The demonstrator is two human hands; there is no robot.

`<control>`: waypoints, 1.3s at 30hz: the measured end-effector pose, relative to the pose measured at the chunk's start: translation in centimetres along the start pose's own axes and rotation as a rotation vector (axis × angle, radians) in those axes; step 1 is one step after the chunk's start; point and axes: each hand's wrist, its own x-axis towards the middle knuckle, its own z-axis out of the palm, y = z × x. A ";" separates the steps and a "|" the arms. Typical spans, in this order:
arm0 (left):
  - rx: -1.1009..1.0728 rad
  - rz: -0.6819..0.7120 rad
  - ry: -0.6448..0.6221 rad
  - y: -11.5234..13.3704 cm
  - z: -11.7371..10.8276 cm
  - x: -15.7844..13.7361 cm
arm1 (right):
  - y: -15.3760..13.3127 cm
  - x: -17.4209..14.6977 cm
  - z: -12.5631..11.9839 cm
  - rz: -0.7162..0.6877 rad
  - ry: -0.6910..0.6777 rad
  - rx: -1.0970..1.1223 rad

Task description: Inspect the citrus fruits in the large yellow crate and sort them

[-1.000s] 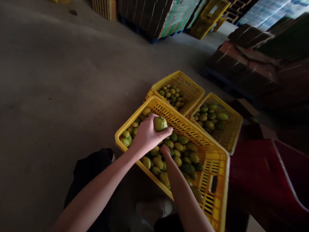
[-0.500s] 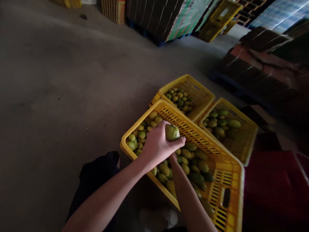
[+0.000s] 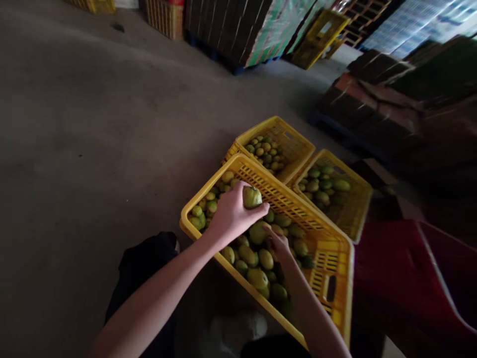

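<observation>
Fruit [image 3: 252, 197], one piece, green and yellowish, sits in the left hand [image 3: 233, 211], above the heap [image 3: 266, 259] in the front crate [image 3: 343, 284]. The left grip is curled round it: fingers behind the far side, thumb stretched out on the near side toward the right, with one end of the fruit showing in the gap between them. The hand hides the rest, so its long axis cannot be told for sure.

A second fruit [image 3: 258, 232] lies just left of the fingertips of the right hand [image 3: 278, 242], below the left thumb in the view. The right hand is the nearer to it. The right grip is half bent, its fingertips at the fruit's right edge; whether they pinch it or only touch it cannot be told. This one looks plump and nearly round from here, so its axis is unclear too.

Counted: two hands, one fruit held in the left, one at the right fingertips. Three yellow crates hold fruit: the front one, the left rear crate [image 3: 298, 144] and the right rear crate [image 3: 346, 214]. The heap overlaps too much for a full count. One red bin [image 3: 391, 258] stands at the right.
</observation>
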 end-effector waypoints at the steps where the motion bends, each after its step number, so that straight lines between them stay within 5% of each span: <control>1: -0.034 0.005 -0.009 -0.1 0.1 -0.1 | -0.2 -0.3 -0.7 -0.006 0.037 0.031; 6: -0.268 -0.158 -0.080 -1.0 1.4 -0.3 | -4.9 -3.3 -2.6 -0.084 0.057 0.297; 11: -0.471 -0.391 -0.267 -0.3 3.4 -0.8 | -10.3 -10.2 -2.5 -0.199 -0.048 0.620; 16: -0.935 -0.553 -0.321 1.9 5.7 -2.2 | -10.3 -15.5 -1.3 -0.316 -0.168 0.711; 28: -1.201 -0.467 -0.255 2.2 9.9 -4.3 | -9.9 -18.3 -0.9 -0.695 -0.075 0.792; 36: -1.046 -0.271 -0.223 1.8 10.5 -4.5 | -8.5 -16.3 -2.5 -0.440 0.041 1.177; 39: -0.999 -0.221 -0.164 1.6 11.0 -4.8 | -8.4 -15.0 -2.1 -0.452 0.113 1.173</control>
